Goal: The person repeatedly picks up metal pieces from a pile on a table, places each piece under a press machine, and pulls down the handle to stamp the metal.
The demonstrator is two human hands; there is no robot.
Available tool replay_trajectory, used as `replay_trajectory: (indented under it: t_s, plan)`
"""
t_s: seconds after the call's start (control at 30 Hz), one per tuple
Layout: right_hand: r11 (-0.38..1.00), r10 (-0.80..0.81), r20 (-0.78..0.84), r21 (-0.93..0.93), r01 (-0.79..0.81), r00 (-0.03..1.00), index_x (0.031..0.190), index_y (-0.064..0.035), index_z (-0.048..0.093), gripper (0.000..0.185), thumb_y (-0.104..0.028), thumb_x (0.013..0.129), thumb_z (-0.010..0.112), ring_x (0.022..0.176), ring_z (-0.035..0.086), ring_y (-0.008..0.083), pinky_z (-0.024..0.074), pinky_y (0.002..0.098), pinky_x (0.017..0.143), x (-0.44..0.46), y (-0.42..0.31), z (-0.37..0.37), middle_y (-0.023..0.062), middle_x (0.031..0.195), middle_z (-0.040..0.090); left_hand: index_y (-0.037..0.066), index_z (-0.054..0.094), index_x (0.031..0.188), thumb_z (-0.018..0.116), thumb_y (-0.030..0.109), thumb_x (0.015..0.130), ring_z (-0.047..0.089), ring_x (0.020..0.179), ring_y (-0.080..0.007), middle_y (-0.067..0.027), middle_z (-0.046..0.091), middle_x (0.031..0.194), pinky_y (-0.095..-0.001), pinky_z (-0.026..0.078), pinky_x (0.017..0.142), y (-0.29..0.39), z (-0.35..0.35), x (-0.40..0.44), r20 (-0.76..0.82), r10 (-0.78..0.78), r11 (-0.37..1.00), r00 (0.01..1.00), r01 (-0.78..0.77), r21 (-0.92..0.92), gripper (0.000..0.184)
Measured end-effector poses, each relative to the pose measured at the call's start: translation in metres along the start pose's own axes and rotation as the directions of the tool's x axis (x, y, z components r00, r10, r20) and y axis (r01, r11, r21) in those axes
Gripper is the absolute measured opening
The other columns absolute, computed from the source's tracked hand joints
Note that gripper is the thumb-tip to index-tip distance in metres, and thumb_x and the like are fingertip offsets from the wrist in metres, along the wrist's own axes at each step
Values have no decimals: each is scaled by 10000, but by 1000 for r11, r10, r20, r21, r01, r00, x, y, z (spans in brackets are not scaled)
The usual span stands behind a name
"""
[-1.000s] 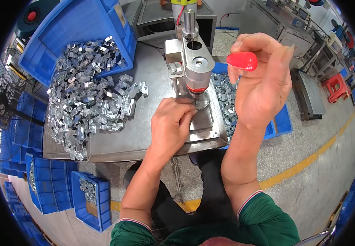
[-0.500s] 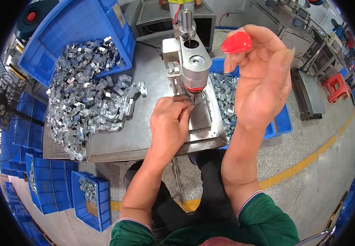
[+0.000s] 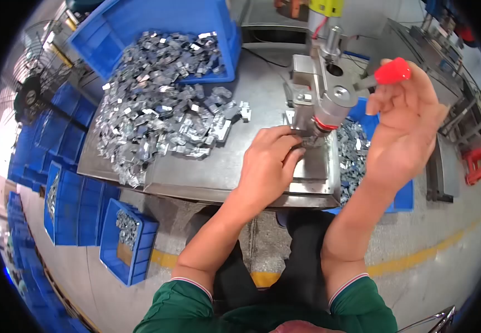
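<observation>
My left hand [image 3: 271, 161] is at the base of the bench press [image 3: 332, 102], just below its red-ringed ram [image 3: 325, 126]. Its thumb and fingers are pinched together; whatever sits between them is hidden by the fingertips and the press. Raised to the right of the press, my right hand [image 3: 404, 130] has its fingers curled round the red knob [image 3: 393, 71] of the press lever [image 3: 366, 84]. The palm faces inward. Left of the press, a heap of small shiny metal parts [image 3: 168, 122] spreads over the metal table [image 3: 207, 177].
A tipped blue crate [image 3: 99, 41] stands behind the heap. Another blue bin [image 3: 404, 197], with metal parts, is right of the table. Blue crates [image 3: 76, 208] and a smaller bin [image 3: 146, 244] stand on the floor at left. A fan [image 3: 32, 97] and a red stool [image 3: 478, 165] flank the area.
The view has swung left, so the table and press appear further right. My right hand stays at the red knob, and my left hand remains pinched under the ram.
</observation>
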State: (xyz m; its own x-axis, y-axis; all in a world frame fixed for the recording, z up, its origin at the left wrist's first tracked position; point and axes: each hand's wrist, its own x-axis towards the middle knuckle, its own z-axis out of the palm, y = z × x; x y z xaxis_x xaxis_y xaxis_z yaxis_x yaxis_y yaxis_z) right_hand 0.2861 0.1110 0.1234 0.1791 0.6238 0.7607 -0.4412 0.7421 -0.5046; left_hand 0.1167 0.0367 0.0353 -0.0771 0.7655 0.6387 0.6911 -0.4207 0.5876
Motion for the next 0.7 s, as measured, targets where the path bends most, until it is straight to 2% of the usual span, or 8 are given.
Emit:
replay_trajectory:
  t_s: [0.07, 0.1, 0.27, 0.37, 0.5, 0.6, 0.7]
  plan:
    - [1000, 17, -30, -26, -18, 999, 1316, 123, 559, 648, -461, 1118, 360, 844, 595, 185, 479, 325, 671, 0, -1, 0, 205, 1142, 676, 4, 755, 968, 796, 62, 823, 682, 975, -356, -158, 729, 1039, -410, 539, 864, -4, -16, -1, -24, -43, 996, 999, 45, 83, 161]
    - [1000, 19, -18, -24, -19, 1000, 1315, 124, 559, 646, -458, 1119, 360, 845, 595, 184, 477, 323, 668, 0, -1, 0, 203, 1143, 675, 10, 759, 973, 807, 79, 817, 682, 984, -359, -157, 731, 1027, -416, 537, 874, -15, -23, -2, -96, 9, 981, 995, 9, 193, 177]
    - [999, 1, 12, -36, -1, 1000, 1302, 130, 562, 622, -432, 1117, 370, 849, 592, 175, 478, 307, 657, -1, -3, 0, 198, 1150, 669, 22, 767, 981, 809, 125, 821, 658, 987, -359, -150, 711, 1043, -443, 521, 868, -43, -65, -1, -253, -81, 794, 964, 216, 569, 195]
    - [999, -29, 40, -27, 30, 999, 1285, 132, 568, 583, -399, 1109, 402, 848, 590, 165, 481, 293, 657, -1, 0, -1, 194, 1149, 668, 32, 750, 974, 813, 117, 817, 622, 932, -356, -137, 665, 1050, -449, 508, 821, -56, -72, -9, -202, -100, 769, 974, 205, 606, 189]
    - [996, -26, 54, -83, 30, 998, 1267, 131, 577, 549, -375, 1100, 445, 855, 591, 150, 486, 284, 663, -1, 0, 0, 185, 1151, 669, 23, 752, 940, 779, 63, 830, 638, 924, -333, -119, 686, 994, -427, 519, 804, -58, -61, -11, -159, -79, 825, 984, 155, 543, 120]
    - [994, -28, 44, -102, 33, 999, 1248, 126, 592, 521, -357, 1101, 467, 830, 590, 136, 484, 278, 662, -1, -1, 3, 169, 1114, 681, -2, 748, 905, 763, 4, 815, 684, 823, -285, -125, 714, 889, -369, 528, 746, -62, -57, -11, -157, -48, 910, 986, 108, 400, 92]
    - [996, -12, 0, -93, 12, 1000, 1228, 109, 616, 487, -345, 1100, 495, 801, 588, 120, 481, 270, 657, -2, -4, 8, 140, 1052, 697, -20, 728, 888, 768, -24, 801, 649, 697, -226, -123, 694, 809, -313, 507, 673, -48, -53, -9, -131, -225, 942, 966, 250, 226, 96]
